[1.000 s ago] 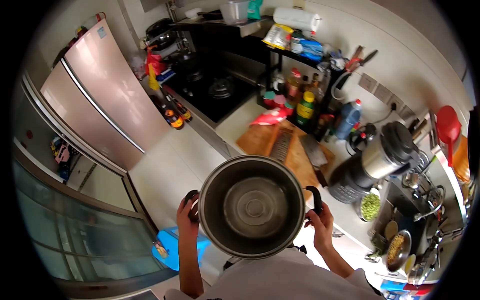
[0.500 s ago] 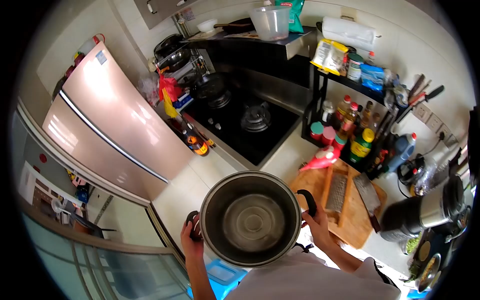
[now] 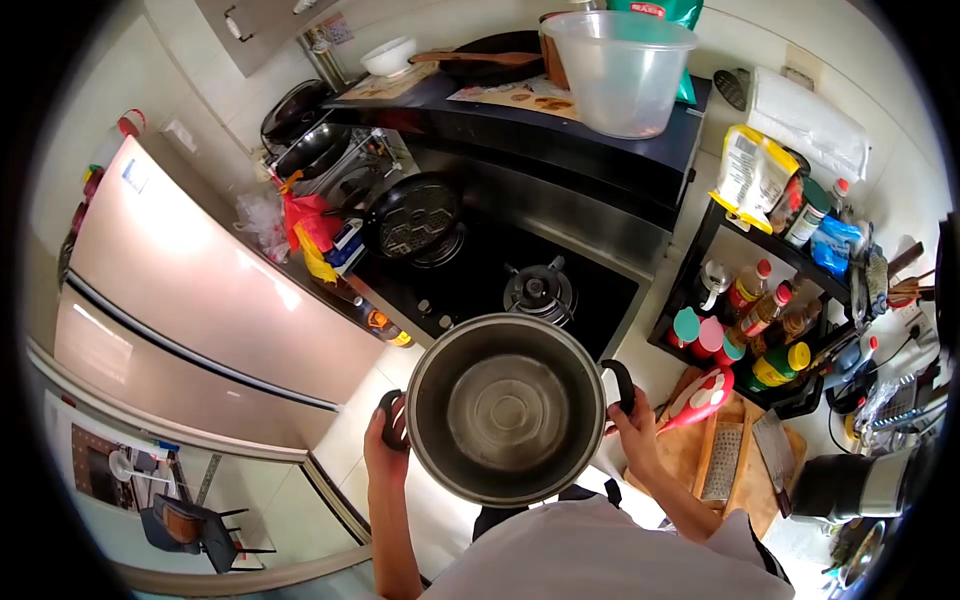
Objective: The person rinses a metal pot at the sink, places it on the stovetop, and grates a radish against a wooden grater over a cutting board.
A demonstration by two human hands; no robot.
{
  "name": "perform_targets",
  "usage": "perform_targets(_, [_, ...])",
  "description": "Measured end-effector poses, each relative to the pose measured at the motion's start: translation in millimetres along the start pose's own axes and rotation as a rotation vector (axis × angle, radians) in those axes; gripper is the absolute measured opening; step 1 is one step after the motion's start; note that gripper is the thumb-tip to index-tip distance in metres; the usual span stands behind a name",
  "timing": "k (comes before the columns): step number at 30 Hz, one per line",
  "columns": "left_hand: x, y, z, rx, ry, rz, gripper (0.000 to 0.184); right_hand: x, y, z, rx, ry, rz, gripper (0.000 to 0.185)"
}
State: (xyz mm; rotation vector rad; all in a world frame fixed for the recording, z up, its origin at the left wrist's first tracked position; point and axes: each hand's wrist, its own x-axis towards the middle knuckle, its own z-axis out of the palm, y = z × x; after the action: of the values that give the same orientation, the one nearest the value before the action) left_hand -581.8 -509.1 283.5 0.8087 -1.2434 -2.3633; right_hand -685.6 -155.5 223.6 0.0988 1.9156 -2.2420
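Between my hands hangs a large metal cooking pot point(image 3: 507, 480), upright and with nothing visible inside. My left hand point(image 3: 385, 445) is closed around its dark left handle point(image 3: 393, 420). The fingers of my right hand point(image 3: 632, 435) wrap the black right handle point(image 3: 621, 385). Just beyond the pot lies a black gas stove point(image 3: 470, 290). Its right burner point(image 3: 538, 290) is bare, and a dark frying pan point(image 3: 412, 215) sits over the left burner.
A ledge behind the stove carries a clear plastic tub point(image 3: 620, 80) and a white bowl point(image 3: 389, 56). At right stand a black rack point(image 3: 715, 235) with bottles, and a wooden cutting board point(image 3: 755, 500) with a grater point(image 3: 722, 460) and cleaver point(image 3: 771, 445). Left is a pink refrigerator point(image 3: 200, 270).
The view has moved closer to the stove, which appears larger. The pot, held by both handles throughout, now overlaps the stove's near edge in view.
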Motion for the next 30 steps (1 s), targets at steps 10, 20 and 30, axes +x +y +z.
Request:
perform_targets(10, [203.5, 0.0, 40.3, 0.042, -0.409, -0.391, 0.037, 46.5, 7.5, 35.5, 0.150, 0.384, 0.167, 0.023])
perform_targets(20, [297.8, -8.6, 86.3, -0.002, -0.928, -0.830, 0.039, -4.1, 32.2, 58.0, 0.436, 0.688, 0.452, 0.017])
perform_targets(30, [331.7, 0.3, 127.5, -0.019, -0.950, -0.806, 0.039, -21.2, 22.4, 59.7, 0.357, 0.691, 0.285, 0.040])
